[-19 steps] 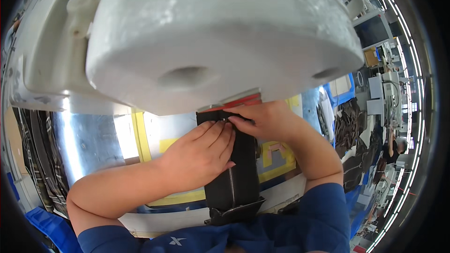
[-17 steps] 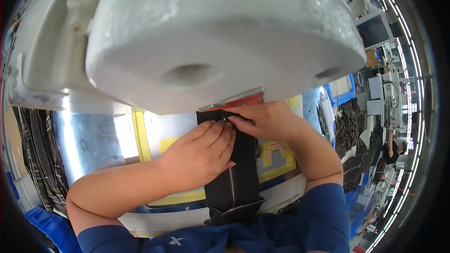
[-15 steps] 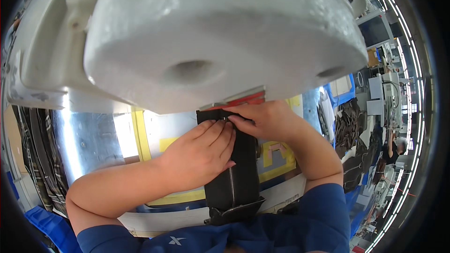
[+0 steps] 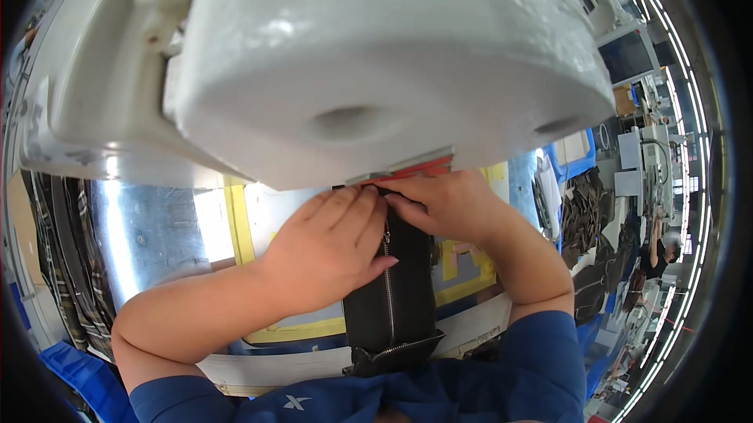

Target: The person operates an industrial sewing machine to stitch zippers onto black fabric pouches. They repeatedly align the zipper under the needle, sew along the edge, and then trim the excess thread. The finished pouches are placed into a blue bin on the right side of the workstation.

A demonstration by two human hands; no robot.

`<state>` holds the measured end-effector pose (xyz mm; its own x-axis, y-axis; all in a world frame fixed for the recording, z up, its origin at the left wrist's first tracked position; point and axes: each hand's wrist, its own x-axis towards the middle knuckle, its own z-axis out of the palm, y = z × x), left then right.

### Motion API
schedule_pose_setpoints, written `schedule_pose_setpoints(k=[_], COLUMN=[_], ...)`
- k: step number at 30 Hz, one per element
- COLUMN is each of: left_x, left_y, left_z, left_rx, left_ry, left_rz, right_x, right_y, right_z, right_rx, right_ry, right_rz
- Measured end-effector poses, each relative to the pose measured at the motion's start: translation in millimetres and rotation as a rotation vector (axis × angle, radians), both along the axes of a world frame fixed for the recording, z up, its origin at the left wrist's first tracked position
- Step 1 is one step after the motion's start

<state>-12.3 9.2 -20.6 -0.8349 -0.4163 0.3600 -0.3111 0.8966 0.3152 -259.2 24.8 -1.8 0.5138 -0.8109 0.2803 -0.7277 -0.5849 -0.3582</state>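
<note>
A long black zippered piece [image 4: 409,286] lies lengthwise toward me under a white sewing machine head [image 4: 392,78]. A silver zip [image 4: 388,297] runs along its middle, with the slider [image 4: 386,239] just on my side of my fingers. My left hand [image 4: 325,246] rests over the left part of the piece, fingers stretched flat to its far end and thumb out to the side. Pinched between the thumb and fingers of my right hand [image 4: 443,202] is the far right end of the piece. The machine head hides what lies beyond my fingertips.
A red and silver strip [image 4: 423,164] sits at the machine's lower edge. Yellow tape [image 4: 235,223] marks the work surface. Dark and plaid cloth [image 4: 67,258] hangs at the left, above a blue bin [image 4: 90,380]. At the right are piles of dark pieces [image 4: 584,207] and a distant person [image 4: 659,254].
My left hand has shifted slightly toward the far end, with its thumb spread wider. More of the zip now shows beside it, slider included. My right hand has barely moved.
</note>
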Motion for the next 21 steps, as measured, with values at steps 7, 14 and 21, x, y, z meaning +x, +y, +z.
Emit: schedule_pose_setpoints(k=[7, 14, 21], left_x=[0.2, -0.3, -2.0], left_y=[-0.4, -4.5, -6.1], left_z=[4.7, 13.4, 20.7], left_rx=[0.065, 0.02, 0.027], left_ry=[-0.138, -0.192, -0.241], left_rz=[0.078, 0.062, 0.06], right_x=[0.4, -5.5, -9.6], right_y=[4.3, 7.9, 8.8], right_z=[-1.6, -3.0, 15.2], right_rx=[-0.087, 0.064, 0.168], right_ry=[0.072, 0.048, 0.159], right_rz=[0.005, 0.053, 0.065])
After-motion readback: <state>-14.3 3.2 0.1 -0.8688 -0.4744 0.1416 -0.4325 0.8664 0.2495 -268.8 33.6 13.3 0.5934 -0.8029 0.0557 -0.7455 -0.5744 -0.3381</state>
